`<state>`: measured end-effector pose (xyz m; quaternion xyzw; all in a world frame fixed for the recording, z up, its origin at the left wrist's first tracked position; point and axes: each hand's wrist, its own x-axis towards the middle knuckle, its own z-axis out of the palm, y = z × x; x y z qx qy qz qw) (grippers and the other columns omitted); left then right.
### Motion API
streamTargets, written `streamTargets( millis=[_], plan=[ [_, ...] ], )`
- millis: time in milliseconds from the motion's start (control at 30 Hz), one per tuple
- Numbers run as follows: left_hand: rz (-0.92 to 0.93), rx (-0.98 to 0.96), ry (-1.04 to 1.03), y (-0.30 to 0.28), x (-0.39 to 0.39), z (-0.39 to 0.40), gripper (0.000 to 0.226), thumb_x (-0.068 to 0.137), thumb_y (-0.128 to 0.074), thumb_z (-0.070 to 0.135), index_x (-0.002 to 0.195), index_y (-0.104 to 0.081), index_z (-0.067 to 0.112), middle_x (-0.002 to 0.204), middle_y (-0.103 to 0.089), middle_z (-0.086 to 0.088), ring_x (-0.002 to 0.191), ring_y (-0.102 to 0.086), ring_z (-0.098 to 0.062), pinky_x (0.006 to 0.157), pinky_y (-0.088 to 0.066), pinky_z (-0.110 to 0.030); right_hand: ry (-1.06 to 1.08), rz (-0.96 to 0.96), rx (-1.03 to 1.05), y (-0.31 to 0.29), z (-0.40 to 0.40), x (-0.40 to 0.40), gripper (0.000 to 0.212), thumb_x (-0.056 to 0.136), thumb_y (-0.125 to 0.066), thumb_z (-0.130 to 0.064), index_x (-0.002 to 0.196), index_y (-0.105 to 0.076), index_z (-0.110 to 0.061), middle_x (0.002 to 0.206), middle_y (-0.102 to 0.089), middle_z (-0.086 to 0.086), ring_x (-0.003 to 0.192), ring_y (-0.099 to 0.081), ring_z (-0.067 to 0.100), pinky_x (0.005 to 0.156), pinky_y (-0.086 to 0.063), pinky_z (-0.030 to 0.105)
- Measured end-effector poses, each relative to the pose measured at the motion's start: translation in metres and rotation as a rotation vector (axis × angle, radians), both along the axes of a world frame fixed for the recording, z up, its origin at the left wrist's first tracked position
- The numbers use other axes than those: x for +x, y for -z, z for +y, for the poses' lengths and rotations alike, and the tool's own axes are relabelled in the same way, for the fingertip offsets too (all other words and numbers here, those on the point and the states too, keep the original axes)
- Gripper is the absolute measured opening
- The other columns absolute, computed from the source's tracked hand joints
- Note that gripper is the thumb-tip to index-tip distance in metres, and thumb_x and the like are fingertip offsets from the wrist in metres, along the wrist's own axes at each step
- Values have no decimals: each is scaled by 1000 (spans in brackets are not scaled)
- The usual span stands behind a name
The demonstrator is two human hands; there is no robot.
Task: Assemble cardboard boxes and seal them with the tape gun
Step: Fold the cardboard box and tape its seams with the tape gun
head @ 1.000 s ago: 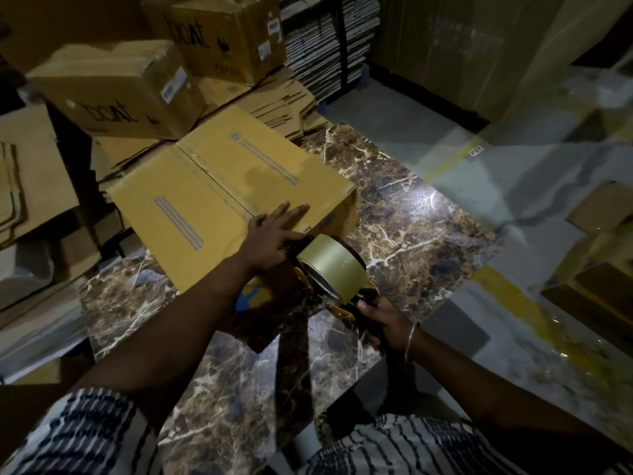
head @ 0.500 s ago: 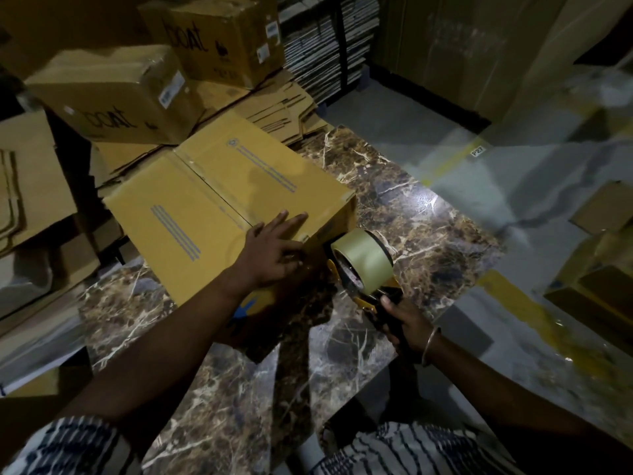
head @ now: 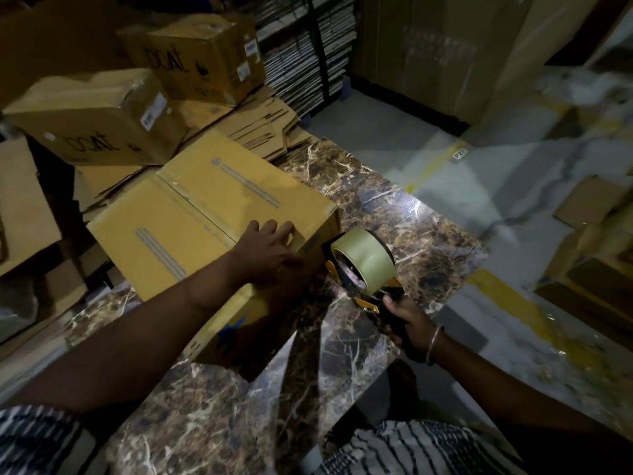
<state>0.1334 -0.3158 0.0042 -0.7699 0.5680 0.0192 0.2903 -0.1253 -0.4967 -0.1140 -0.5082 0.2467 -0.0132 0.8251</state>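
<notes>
At lower centre, the marbled surface (head: 212,423) is carrying the work. Right of centre, the right hand (head: 407,323) is gripping the handle of the tape gun (head: 363,269), fingers curled round it, its pale tape roll sitting just beside the near corner of the cardboard box (head: 191,214). The left hand (head: 267,248) is pressing flat on the box's closed top flaps at frame centre, fingers lying nearly straight. Farther off, in the upper left, printed cartons (head: 96,121) are sitting stacked over flattened cardboard (head: 263,128).
</notes>
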Motion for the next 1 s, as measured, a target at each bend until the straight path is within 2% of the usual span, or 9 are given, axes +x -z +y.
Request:
streamTargets(
  millis=[100, 200, 333, 400, 467, 567, 700, 867, 1000],
  plan=[
    [23, -30, -76, 4, 1, -8, 75, 83, -53, 65, 148, -18, 54, 151, -18, -12, 123, -35, -33, 91, -38, -44, 15, -4, 29, -3, 0, 1, 74, 63, -84, -63, 90, -54, -1, 54, -48, 7, 31, -35, 13, 34, -28, 18],
    [107, -139, -172, 8, 1, -5, 74, 80, -30, 67, 150, -8, 59, 150, -21, -10, 118, -34, -32, 88, -37, -43, 24, -19, 78, -7, 0, 3, 63, 68, -80, -55, 85, -51, -2, 53, -47, 4, 31, -36, 12, 35, -26, 18],
    [160, -276, -318, 27, -11, 10, 111, 78, -70, 53, 149, 16, 57, 151, -18, -1, 118, -35, -31, 90, -36, -45, 34, -20, 108, -10, 1, 8, 66, 66, -82, -59, 78, -51, -2, 55, -47, 8, 33, -37, 12, 34, -24, 18],
    [136, -362, -385, 31, -17, 10, 123, 71, -79, 51, 156, 9, 43, 159, -19, -2, 133, -30, -34, 100, -33, -53, 34, -17, 94, -13, 2, 11, 73, 61, -84, -66, 74, -53, -1, 53, -46, 9, 31, -35, 14, 35, -22, 19],
    [167, -390, -511, 28, -21, 7, 116, 75, -78, 52, 159, -1, 31, 166, -6, -4, 150, -12, -32, 112, -19, -63, 26, -27, 71, -16, 2, 14, 75, 61, -82, -69, 69, -55, 1, 50, -46, 10, 29, -34, 16, 36, -21, 21],
    [199, -371, -644, 31, -32, 3, 111, 84, -69, 56, 159, 7, 25, 166, 12, -12, 154, 8, -31, 117, -6, -62, 16, -31, 55, -26, 2, 20, 76, 60, -82, -71, 64, -58, 1, 49, -46, 11, 28, -35, 18, 37, -23, 20],
    [321, -521, -722, 38, -47, 3, 104, 91, -61, 46, 158, 9, 7, 165, 12, -19, 154, 8, -33, 122, -4, -50, 12, -56, 46, -43, 3, 27, 71, 58, -82, -72, 64, -62, -5, 52, -46, 12, 31, -35, 17, 35, -25, 19],
    [312, -534, -686, 39, -50, 7, 87, 98, -40, 45, 157, 6, 2, 166, 10, -17, 154, 6, -28, 124, -2, -42, -58, -92, 23, -71, 5, 38, 61, 78, -67, -66, 68, -62, -5, 57, -44, 12, 31, -36, 17, 37, -28, 21],
    [324, -541, -626, 41, -63, 16, 78, 99, -29, 44, 159, 2, 5, 166, 8, -15, 154, 2, -28, 123, -5, -40, -117, -131, 20, -89, 16, 54, 74, 65, -76, -73, 72, -59, -2, 59, -44, 14, 32, -38, 18, 36, -33, 22]
  ],
)
